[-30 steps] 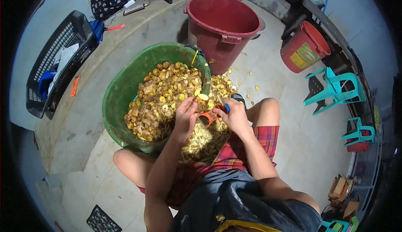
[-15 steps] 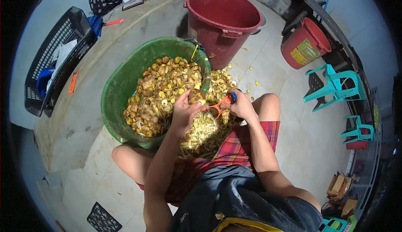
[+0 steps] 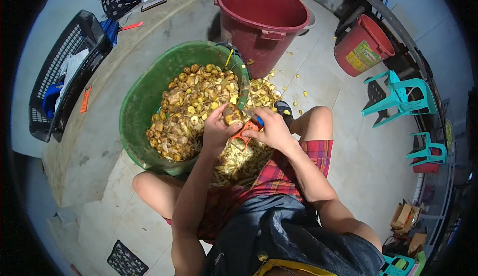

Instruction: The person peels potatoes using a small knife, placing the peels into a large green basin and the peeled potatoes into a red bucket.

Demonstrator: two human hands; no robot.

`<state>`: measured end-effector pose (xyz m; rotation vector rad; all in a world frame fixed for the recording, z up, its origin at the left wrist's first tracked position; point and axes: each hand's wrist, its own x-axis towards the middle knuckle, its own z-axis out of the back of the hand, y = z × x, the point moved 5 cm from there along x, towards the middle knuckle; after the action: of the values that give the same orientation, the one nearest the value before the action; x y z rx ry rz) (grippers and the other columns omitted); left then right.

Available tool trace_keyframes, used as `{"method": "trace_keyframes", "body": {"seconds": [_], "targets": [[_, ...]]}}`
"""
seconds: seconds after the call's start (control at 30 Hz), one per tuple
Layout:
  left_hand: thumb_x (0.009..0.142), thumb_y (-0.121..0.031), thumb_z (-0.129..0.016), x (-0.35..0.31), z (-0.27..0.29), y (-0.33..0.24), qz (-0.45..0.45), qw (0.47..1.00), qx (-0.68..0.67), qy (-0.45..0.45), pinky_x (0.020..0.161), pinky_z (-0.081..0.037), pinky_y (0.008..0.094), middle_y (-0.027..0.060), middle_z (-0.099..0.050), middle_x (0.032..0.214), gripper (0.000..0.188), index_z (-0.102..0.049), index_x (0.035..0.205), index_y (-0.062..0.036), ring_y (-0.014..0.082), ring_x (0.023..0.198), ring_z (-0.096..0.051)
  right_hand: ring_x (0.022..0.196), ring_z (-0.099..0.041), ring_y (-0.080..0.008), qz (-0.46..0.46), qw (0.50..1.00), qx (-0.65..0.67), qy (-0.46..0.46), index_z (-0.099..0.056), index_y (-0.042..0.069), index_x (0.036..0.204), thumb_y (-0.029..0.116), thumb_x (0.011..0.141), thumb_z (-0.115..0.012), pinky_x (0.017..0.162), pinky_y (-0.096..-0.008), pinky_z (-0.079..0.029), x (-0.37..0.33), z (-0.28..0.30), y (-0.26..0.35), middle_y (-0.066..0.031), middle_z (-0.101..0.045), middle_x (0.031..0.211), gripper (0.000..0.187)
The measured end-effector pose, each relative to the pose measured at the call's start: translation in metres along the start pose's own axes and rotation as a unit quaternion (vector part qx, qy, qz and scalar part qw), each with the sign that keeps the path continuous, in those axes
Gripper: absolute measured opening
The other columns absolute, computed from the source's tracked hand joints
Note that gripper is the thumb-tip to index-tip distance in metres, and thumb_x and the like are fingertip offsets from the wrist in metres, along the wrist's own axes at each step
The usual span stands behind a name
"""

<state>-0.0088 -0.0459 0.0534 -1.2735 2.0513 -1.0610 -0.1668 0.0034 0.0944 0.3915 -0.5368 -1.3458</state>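
My left hand (image 3: pixel 217 131) is closed round a potato (image 3: pixel 233 114), whose brown skin is partly pared away to pale yellow. Close beside it, my right hand (image 3: pixel 274 129) grips an orange peeler (image 3: pixel 245 132); something small and blue shows at its fingers. The peeler's orange head is just below the potato, but I cannot tell whether they touch. To the left stands a large green tub (image 3: pixel 134 121) holding brown potatoes and many cut yellowish pieces. Beneath my hands lies a heap of pale peelings (image 3: pixel 231 164), between my legs.
A tall red bin (image 3: pixel 261 42) stands behind the tub, with a smaller red bucket (image 3: pixel 361 52) farther right. Turquoise stools (image 3: pixel 406 97) line the right side. On the left ledge are a black crate (image 3: pixel 47 77) and another orange tool (image 3: pixel 85 100). Scraps litter the tiles.
My right hand has moved left and turned over more, bringing the peeler closer to my left hand. The potato has tipped up, showing more of its skin. The view has shifted slightly.
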Motion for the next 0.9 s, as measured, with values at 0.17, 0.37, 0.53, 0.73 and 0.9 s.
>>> {"method": "trace_keyframes", "body": {"seconds": [0.17,0.37,0.53,0.73,0.9], "targets": [[0.078,0.009,-0.065,-0.003,-0.007,-0.018,0.008,0.997,0.032,0.069,0.093,-0.047,0.0306,0.0129,-0.053,0.124,0.069,-0.033,0.139,0.0061,0.0180,0.110,-0.055,0.103,-0.057,-0.0391,-0.024,0.988,0.142,-0.061,-0.055,-0.001,0.113,0.025,0.094,-0.056,0.087,-0.0430,-0.046,-0.001,0.018,-0.008,-0.0225,-0.059,0.098,0.033],[0.075,0.013,-0.059,-0.007,-0.013,-0.028,-0.009,0.984,0.120,0.134,0.101,-0.041,0.0309,0.0113,-0.048,0.132,0.071,-0.032,0.140,0.0057,0.0180,0.120,-0.049,0.064,-0.058,-0.0342,-0.068,0.986,0.148,0.032,-0.058,-0.003,0.087,0.032,0.094,-0.057,0.061,-0.0390,-0.045,0.000,0.022,0.006,-0.0181,-0.059,0.068,0.036],[0.074,0.017,-0.057,-0.014,-0.017,-0.026,0.024,0.982,0.075,0.174,0.103,-0.042,0.0329,0.0117,-0.047,0.134,0.070,-0.034,0.139,0.0055,0.0190,0.122,-0.049,0.054,-0.058,-0.0314,-0.070,0.995,0.072,0.016,-0.058,-0.007,0.079,0.061,0.061,-0.079,0.055,-0.0404,-0.046,0.003,0.027,0.021,-0.0203,-0.055,0.059,0.074],[0.075,0.016,-0.060,-0.018,-0.018,-0.034,0.032,0.974,0.094,0.204,0.105,-0.040,0.0346,0.0125,-0.049,0.134,0.068,-0.036,0.138,0.0057,0.0199,0.124,-0.049,0.055,-0.059,-0.0339,-0.049,0.998,0.026,0.040,-0.058,-0.008,0.076,0.065,0.057,-0.078,0.056,-0.0415,-0.047,0.009,0.030,0.030,-0.0212,-0.056,0.059,0.078],[0.074,0.013,-0.066,-0.020,-0.013,-0.030,0.056,0.971,0.100,0.212,0.107,-0.038,0.0351,0.0123,-0.050,0.135,0.069,-0.038,0.136,0.0060,0.0207,0.126,-0.048,0.054,-0.059,-0.0341,-0.040,0.997,0.024,0.053,-0.059,-0.007,0.073,0.067,0.055,-0.078,0.056,-0.0413,-0.048,0.009,0.028,0.032,-0.0205,-0.056,0.057,0.078]]}}
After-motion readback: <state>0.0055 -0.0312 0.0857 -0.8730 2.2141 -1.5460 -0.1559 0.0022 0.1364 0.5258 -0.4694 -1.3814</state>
